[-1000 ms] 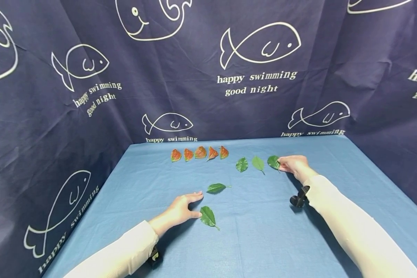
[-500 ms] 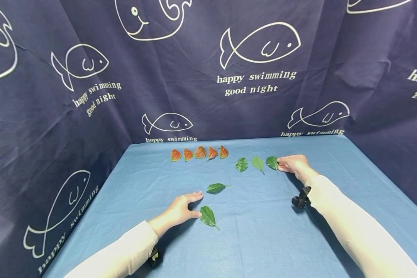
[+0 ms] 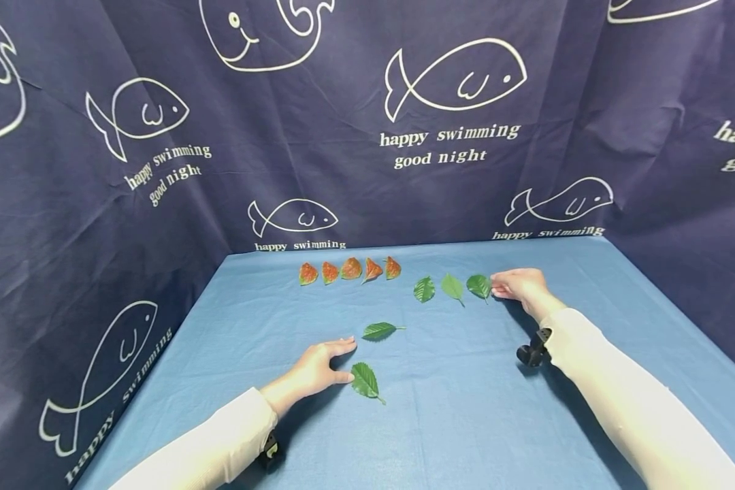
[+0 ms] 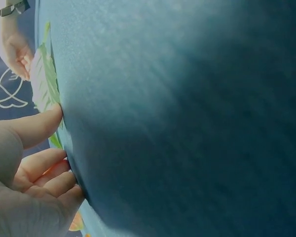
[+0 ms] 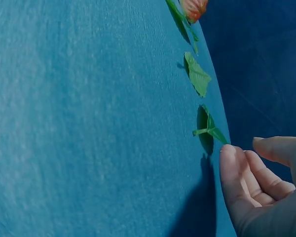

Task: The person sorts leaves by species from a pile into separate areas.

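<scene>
My left hand [image 3: 311, 369] rests on the blue cloth in the head view, thumb and fingers spread apart. Its thumb tip touches the edge of a green leaf [image 3: 365, 381]; a second leaf [image 3: 381, 331] lies just beyond the fingertips. At the back right, my right hand [image 3: 523, 288] is beside a green leaf [image 3: 479, 286], the rightmost of three in a row. In the right wrist view the thumb stands apart from the fingers [image 5: 228, 163], and a fingertip is at that leaf's edge [image 5: 216, 132]. Left of it lie a paler leaf [image 3: 452, 286] and another leaf [image 3: 425, 289].
Several orange-red leaves [image 3: 351, 268] form a row along the back of the blue-covered table [image 3: 441, 422]. Dark blue curtains [image 3: 355, 170] with white fish drawings stand behind and at both sides. A black camera [image 3: 531, 350] is strapped to the right wrist.
The rightmost green leaf shifted slightly left with my right hand. My right fingers then let go and drew a little right of it. My left hand stays in place.
</scene>
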### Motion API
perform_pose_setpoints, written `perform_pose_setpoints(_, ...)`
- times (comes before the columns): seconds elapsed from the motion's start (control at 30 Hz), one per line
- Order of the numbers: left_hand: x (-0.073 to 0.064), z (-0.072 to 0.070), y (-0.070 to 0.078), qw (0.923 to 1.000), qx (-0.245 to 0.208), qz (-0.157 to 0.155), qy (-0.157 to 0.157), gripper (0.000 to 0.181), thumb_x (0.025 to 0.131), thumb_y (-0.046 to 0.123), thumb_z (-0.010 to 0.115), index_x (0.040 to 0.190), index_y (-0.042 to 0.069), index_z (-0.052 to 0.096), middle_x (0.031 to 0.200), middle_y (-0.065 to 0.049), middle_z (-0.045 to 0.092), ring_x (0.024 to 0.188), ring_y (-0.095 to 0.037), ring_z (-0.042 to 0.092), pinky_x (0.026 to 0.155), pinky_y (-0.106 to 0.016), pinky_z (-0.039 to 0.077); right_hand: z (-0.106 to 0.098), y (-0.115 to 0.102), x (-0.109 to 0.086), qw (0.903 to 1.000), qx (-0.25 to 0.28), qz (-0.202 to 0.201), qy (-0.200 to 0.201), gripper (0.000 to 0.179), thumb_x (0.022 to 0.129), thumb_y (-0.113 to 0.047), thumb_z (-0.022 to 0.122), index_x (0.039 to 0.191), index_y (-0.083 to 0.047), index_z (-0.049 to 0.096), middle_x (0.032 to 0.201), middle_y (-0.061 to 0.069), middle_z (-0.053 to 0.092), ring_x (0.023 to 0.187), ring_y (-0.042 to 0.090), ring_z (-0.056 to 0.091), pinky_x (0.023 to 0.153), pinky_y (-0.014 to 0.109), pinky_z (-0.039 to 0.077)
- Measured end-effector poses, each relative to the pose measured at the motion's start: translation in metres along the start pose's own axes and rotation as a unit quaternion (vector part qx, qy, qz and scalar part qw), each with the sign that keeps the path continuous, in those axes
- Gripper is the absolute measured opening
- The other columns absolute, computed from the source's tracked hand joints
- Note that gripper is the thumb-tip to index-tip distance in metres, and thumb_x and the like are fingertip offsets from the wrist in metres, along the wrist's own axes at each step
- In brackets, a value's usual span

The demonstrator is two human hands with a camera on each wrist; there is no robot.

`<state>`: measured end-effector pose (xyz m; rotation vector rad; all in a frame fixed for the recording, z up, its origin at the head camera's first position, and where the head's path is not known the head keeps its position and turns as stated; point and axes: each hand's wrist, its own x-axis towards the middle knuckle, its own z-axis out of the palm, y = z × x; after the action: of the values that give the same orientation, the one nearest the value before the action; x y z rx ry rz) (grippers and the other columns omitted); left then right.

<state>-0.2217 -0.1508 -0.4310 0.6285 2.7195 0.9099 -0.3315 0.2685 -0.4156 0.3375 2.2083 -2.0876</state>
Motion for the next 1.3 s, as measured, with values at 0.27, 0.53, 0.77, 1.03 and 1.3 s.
perform_pose_setpoints(0.27,0.000,0.000,-0.003,0.9999,-0.005,0.004,-0.009,0.062,0.082,0.018,0.078,0.137,0.004,0.054,0.148,-0.010,0.047,0.138,-0.035,0.040,0.111,-0.053,0.035,0.007,-0.002,-0.003,0.9998,0.010,-0.013,-0.010,0.039,0.093,-0.002,0.058,0.124,0.020,0.049,0.064,-0.002,0.068,0.058,0.005,0.068,0.065,0.021,0.059)
perform_pose_setpoints(0.53,-0.002,-0.002,-0.001,0.9999,-0.007,0.003,-0.015,0.059,0.086,0.021,0.074,0.138,0.005,0.053,0.148,-0.010,0.046,0.138,-0.035,0.040,0.110,-0.053,0.037,0.014,-0.002,0.001,0.9991,0.024,-0.026,-0.023,0.010,0.091,-0.004,0.061,0.095,0.005,0.064,0.067,0.001,0.070,0.061,0.008,0.069,0.067,0.023,0.060)
perform_pose_setpoints(0.77,-0.003,-0.006,0.003,0.9992,0.020,0.008,-0.034,0.057,0.089,0.025,0.071,0.138,0.006,0.053,0.149,-0.010,0.046,0.138,-0.035,0.040,0.110,-0.052,0.038,0.030,-0.010,-0.008,0.9993,0.008,-0.023,-0.027,0.042,0.093,-0.003,0.060,0.126,0.020,0.048,0.066,-0.001,0.070,0.061,0.006,0.069,0.070,0.023,0.060)
perform_pose_setpoints(1.03,0.001,-0.008,0.007,0.9983,0.040,0.022,-0.035,0.057,0.086,0.027,0.074,0.136,0.004,0.055,0.146,-0.012,0.048,0.136,-0.036,0.043,0.109,-0.051,0.039,0.047,-0.017,-0.013,0.9984,0.003,-0.034,-0.045,0.042,0.093,-0.005,0.062,0.125,0.020,0.050,0.071,0.000,0.072,0.065,0.009,0.070,0.074,0.026,0.060)
perform_pose_setpoints(1.3,0.003,-0.008,0.011,0.9985,0.038,0.041,0.000,0.047,0.085,0.025,0.076,0.125,0.004,0.064,0.136,-0.013,0.059,0.129,-0.034,0.051,0.107,-0.049,0.043,0.071,-0.024,-0.016,0.9951,-0.028,-0.042,-0.085,0.041,0.093,-0.005,0.062,0.124,0.019,0.052,0.074,-0.001,0.071,0.070,0.011,0.071,0.084,0.035,0.059)
